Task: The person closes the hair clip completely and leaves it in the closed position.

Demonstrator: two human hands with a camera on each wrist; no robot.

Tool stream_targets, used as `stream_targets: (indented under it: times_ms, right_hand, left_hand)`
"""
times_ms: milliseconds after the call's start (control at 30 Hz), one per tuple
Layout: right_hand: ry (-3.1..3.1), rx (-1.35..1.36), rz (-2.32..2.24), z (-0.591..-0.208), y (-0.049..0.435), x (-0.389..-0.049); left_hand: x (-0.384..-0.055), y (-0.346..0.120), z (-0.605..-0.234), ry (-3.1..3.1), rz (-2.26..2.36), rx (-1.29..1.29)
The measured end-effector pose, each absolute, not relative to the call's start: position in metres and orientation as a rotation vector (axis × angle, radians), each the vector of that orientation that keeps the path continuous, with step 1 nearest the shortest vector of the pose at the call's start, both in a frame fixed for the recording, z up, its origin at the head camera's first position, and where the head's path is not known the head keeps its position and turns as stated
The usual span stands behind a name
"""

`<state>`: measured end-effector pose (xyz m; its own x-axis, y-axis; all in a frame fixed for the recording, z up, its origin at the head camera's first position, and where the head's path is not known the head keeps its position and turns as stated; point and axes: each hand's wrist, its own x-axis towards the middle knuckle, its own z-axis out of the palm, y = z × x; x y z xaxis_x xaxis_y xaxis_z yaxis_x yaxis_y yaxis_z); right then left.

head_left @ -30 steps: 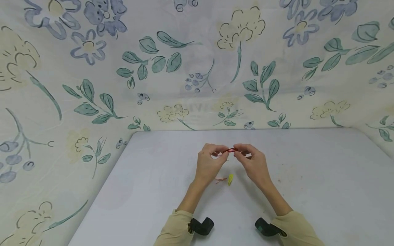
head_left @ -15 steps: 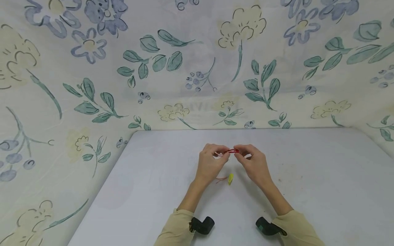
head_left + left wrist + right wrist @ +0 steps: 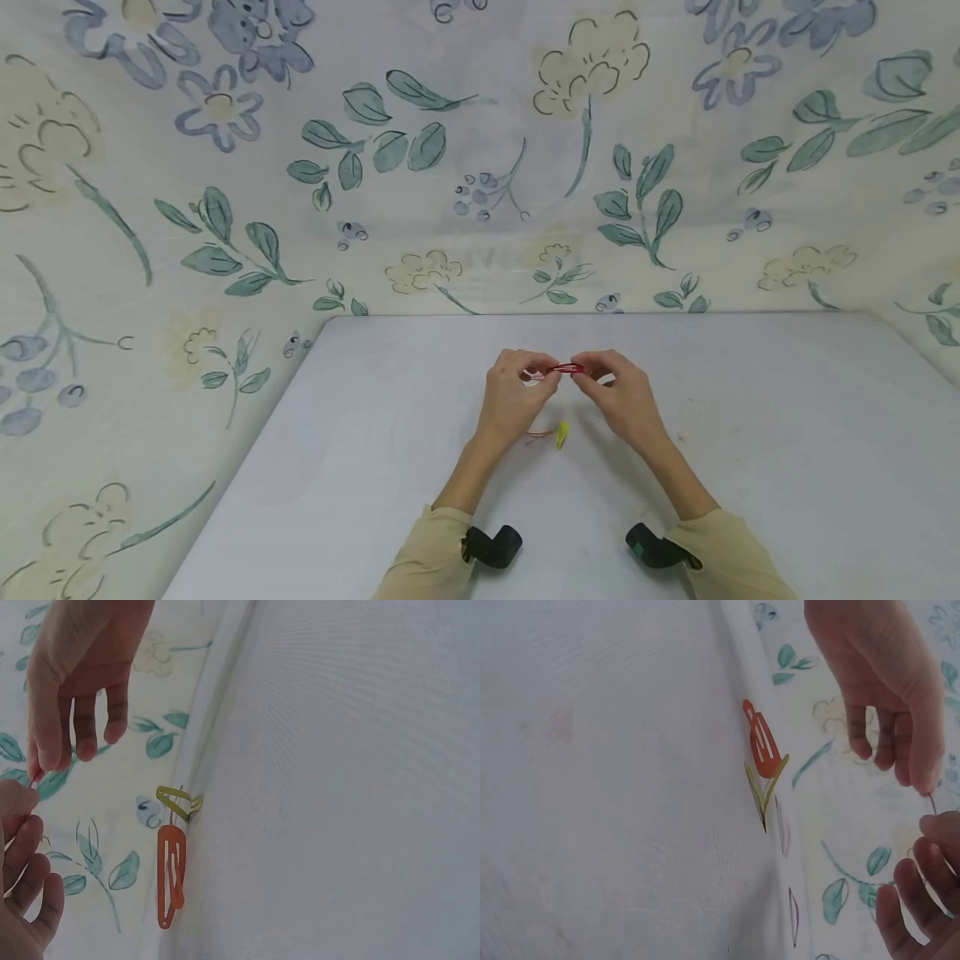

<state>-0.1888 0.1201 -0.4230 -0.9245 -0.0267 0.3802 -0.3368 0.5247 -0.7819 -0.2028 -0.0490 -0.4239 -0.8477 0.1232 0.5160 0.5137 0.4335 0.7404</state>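
In the head view a red snap hair clip point(image 3: 567, 368) is held up above the table between both hands. My left hand point(image 3: 513, 393) pinches its left end between thumb and forefinger, and my right hand point(image 3: 617, 395) pinches the right end the same way. The fingers cover both tips of the clip. Below the hands, an orange snap hair clip point(image 3: 171, 877) and a yellow one point(image 3: 176, 802) lie on the table; the yellow one stands bent open in the left wrist view. Something thin and pinkish point(image 3: 533, 377) shows partly behind the left fingers.
The white table point(image 3: 360, 467) ends at a floral cloth backdrop point(image 3: 480, 167) behind and to the left. In the right wrist view two thin clip-like outlines, one pinkish point(image 3: 783, 827) and one dark point(image 3: 794, 918), lie near the yellow clip. Black wrist cameras point(image 3: 492, 547) jut from both sleeves.
Both hands stay nearly where they were, still pinching the red hair clip. Slightly more of the clip shows between the fingertips now. The clips on the table have not moved.
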Motion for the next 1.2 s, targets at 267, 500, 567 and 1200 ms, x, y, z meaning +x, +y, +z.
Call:
stream_targets:
  times_ms: [267, 500, 567, 1200]
  right_hand:
    - [-2.507, 0.387, 1.272, -0.418, 0.125, -0.197]
    - [-2.582, 0.436, 1.187, -0.412, 0.135, -0.206]
    - [-2.614, 0.441, 1.145, -0.41, 0.138, -0.208]
    - [-2.918, 0.418, 0.8, -0.424, 0.153, -0.23]
  left_hand:
    - [-0.209, -0.049, -0.42, -2.366, -1.3, -0.559]
    - [-0.221, -0.046, -0.415, -2.471, -1.067, -0.638]
    - [-0.224, -0.044, -0.413, -2.501, -1.017, -0.659]
    - [-0.244, -0.02, -0.408, -2.872, -0.562, -0.703]
